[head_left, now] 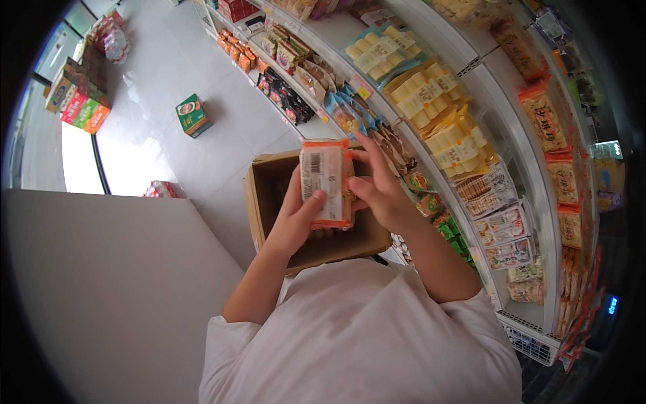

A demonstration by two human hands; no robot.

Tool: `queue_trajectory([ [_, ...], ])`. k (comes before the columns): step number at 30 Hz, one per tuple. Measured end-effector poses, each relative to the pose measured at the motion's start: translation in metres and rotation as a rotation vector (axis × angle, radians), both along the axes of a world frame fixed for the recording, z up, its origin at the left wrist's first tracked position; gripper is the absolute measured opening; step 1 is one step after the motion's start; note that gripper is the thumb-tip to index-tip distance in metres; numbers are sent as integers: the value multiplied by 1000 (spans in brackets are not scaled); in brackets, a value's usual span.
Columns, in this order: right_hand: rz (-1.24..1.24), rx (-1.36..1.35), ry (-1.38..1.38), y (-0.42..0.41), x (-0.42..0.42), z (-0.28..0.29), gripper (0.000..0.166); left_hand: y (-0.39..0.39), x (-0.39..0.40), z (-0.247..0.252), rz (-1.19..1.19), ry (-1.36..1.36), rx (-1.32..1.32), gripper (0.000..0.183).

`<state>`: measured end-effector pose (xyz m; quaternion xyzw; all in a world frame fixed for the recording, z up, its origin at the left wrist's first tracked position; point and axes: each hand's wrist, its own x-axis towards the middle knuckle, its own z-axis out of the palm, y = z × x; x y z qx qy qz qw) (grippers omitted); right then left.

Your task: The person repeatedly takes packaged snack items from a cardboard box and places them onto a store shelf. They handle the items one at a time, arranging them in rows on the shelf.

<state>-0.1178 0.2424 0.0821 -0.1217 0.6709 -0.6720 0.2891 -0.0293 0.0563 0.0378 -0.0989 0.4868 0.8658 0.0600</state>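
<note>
A plastic-wrapped snack pack (328, 189) with orange ends and a printed barcode is held up over a cardboard box. My left hand (299, 209) grips its left side, the thumb lying across the printed back. My right hand (381, 189) is at the pack's right edge, thumb and fingers around that edge with the index finger raised. Below both hands stands the open cardboard box (257, 212); the pack and my hands hide much of its inside, where some wrapped items dimly show.
Store shelves (484, 65) curve along the right, holding yellow-wrapped roll packs (429, 96) and orange-ended snack packs (547, 123). A green carton (193, 116) sits on the tiled floor. Stacked cartons (83, 101) stand by the glass. A plain pale panel (111, 283) fills the lower left.
</note>
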Motion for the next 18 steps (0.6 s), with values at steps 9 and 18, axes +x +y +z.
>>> queue_trajectory([
  [9, 334, 517, 240, -41, -19, -84, 44, -32, 54, -13, 258, 59, -1117, 51],
  [18, 533, 1196, 570, -78, -2, -259, 61, -34, 113, -64, 224, -256, -1091, 63],
])
